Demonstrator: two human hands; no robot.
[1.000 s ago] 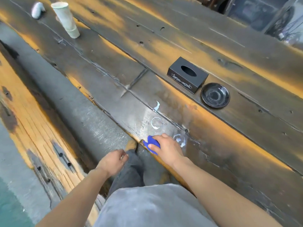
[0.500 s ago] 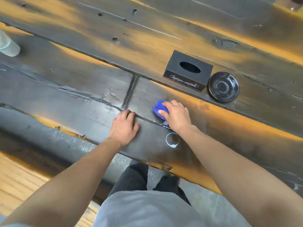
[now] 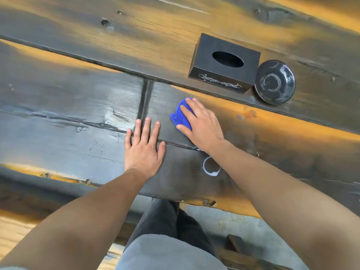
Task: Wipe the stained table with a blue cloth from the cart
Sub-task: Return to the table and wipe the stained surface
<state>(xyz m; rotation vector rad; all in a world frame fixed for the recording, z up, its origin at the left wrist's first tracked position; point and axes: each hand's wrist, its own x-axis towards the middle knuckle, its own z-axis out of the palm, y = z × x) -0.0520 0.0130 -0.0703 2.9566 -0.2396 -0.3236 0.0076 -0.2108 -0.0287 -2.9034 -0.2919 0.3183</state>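
One blue cloth, bunched into a small wad, lies on the dark plank worktop under the fingers of the right hand, which presses down on it with the palm flat and the fingers spread forward; only the cloth's left and far edges show past the fingertips. Just to the left, apart from the cloth, the left hand rests palm-down on the bare wood, fingers extended and slightly fanned, holding nothing. A white ring-shaped stain marks the worktop nearer the person, just beside the right wrist and partly cut off by the forearm. A straight dark seam runs across the near plank, ending close to the left hand's fingertips. Beyond the cloth, on the next plank, a black tissue box with an oval opening on top and a pale scrolled motif along its near side stands upright. A round black dish with a glossy surface sits at the box's right, touching or nearly touching its corner. Worn orange patches streak the wood between darker areas. At the bottom of the view, the person's dark trousers and grey top show against the worktop's near edge, above a grey floor.
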